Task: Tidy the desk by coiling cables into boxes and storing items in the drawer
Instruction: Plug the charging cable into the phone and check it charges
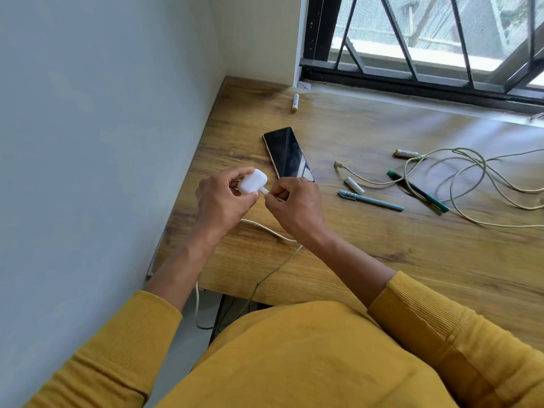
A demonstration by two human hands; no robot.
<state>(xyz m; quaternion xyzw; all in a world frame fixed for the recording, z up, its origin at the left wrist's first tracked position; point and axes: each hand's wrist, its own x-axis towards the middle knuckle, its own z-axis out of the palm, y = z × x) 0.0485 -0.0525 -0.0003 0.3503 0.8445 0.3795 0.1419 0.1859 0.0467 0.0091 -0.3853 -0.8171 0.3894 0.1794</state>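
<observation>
Hands meet over the left part of the wooden desk (382, 260). The left hand (219, 201) curls its fingers round a small white case (252, 181) and holds it up off the wood. The right hand (294, 209) pinches a white plug (264, 190) that goes into the case at its 4 o'clock corner. A white cable (265, 228) comes out from under the right hand, runs across the desk toward 7 o'clock and drops over the near edge.

A dark phone (287, 154) lies flat at 1 o'clock from the hands, just beside the right hand's knuckles.

At 3 o'clock from the hands lies a light blue pen (371, 200). A small white battery (354, 184) sits just above its left end. A dark green pen (418, 191) lies farther out at 3 o'clock, with a long pale cable (471, 178) looped loosely across it. One more battery (406, 154) rests near the top of those loops. Another battery (295, 103) lies well apart at 12 o'clock, near the window (412, 39).

The person wears yellow sleeves (441, 325).
</observation>
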